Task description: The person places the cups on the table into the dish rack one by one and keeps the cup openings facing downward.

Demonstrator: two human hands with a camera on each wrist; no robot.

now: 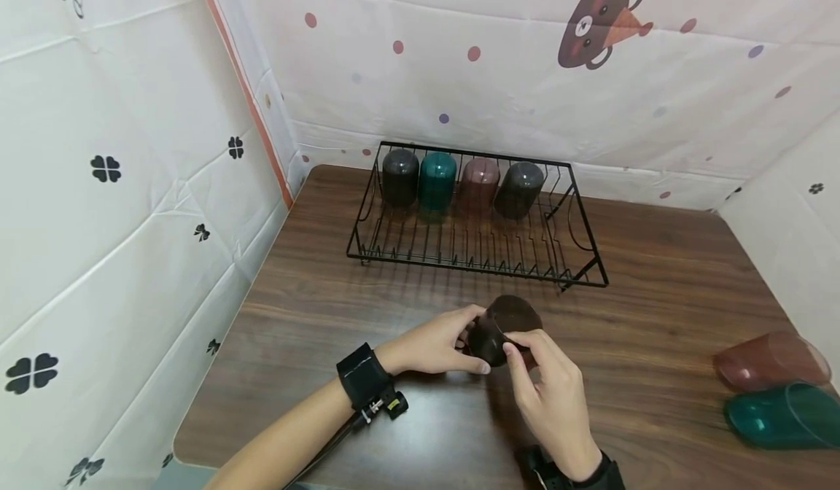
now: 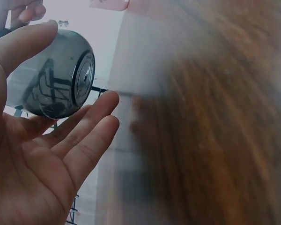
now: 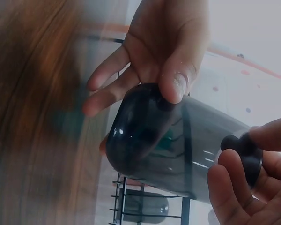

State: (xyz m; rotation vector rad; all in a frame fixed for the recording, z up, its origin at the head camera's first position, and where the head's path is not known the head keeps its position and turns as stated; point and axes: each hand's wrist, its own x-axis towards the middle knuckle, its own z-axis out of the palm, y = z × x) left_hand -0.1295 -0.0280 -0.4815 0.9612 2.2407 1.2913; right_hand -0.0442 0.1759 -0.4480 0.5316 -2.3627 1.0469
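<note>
A dark smoky plastic cup (image 1: 502, 333) is held on its side just above the wooden table (image 1: 663, 271), near the front middle. My left hand (image 1: 433, 348) grips its closed base, thumb on top and fingers underneath. My right hand (image 1: 547, 384) pinches the rim at the open end. In the left wrist view the cup (image 2: 56, 79) lies against the thumb over a fairly flat left hand (image 2: 51, 159). In the right wrist view the cup (image 3: 168, 145) runs from the left hand's thumb to the fingertips of my right hand (image 3: 243, 187).
A black wire rack (image 1: 459, 265) stands at the back with several cups upside-down in a row along its far side. A red cup (image 1: 771, 359) and a teal cup (image 1: 784, 415) lie on their sides at the right edge. Cloth walls enclose the table.
</note>
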